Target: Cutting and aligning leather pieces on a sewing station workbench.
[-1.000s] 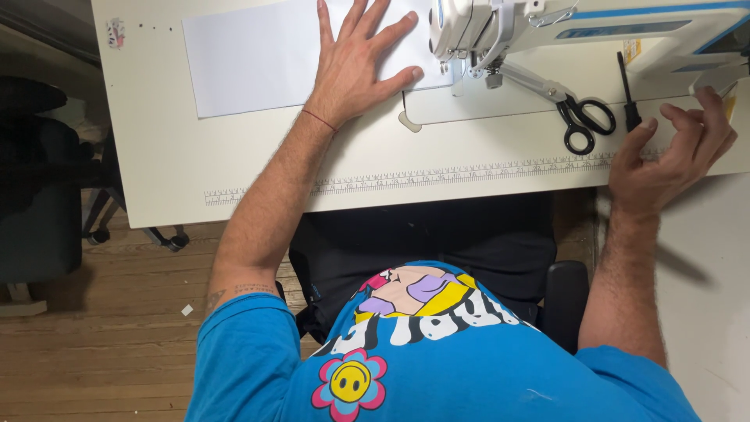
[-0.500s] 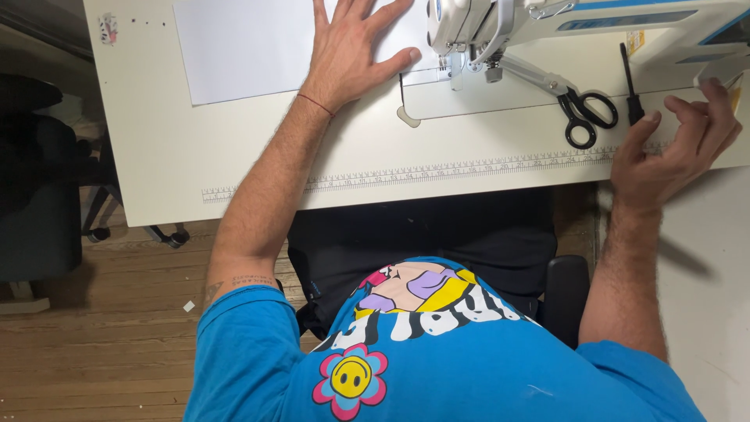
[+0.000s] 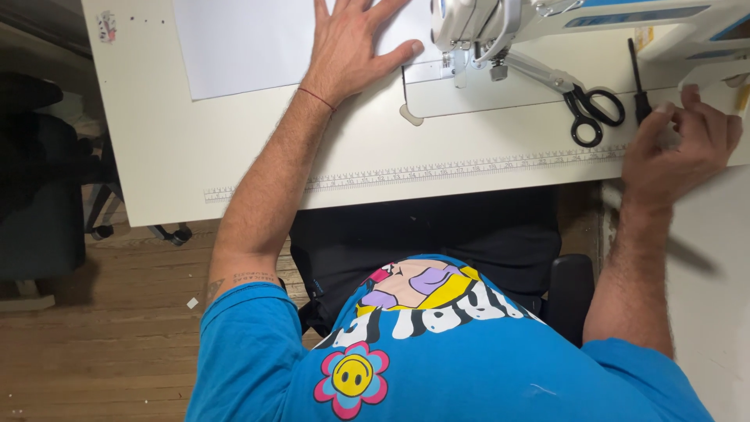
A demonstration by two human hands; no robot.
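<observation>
Meanwhile left hand (image 3: 349, 48) flattens white sheet (image 3: 242, 43) beside sewing machine (image 3: 500, 19).

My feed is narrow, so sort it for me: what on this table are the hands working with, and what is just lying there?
In use:
left hand flat on white fabric
sewing machine
right hand at the table edge

Lying about:
black scissors
black tool

Black-handled scissors (image 3: 590, 109) lying on the white table (image 3: 156, 156), blades pointing up-left. Just beside them, a slim black tool (image 3: 638, 82). Along the near table edge, a printed ruler strip (image 3: 437, 169). At the far left corner, a small sticker (image 3: 107, 26). Below, wooden floor (image 3: 94, 344) with a dark chair (image 3: 39, 203) and a pale scrap (image 3: 192, 302).
</observation>
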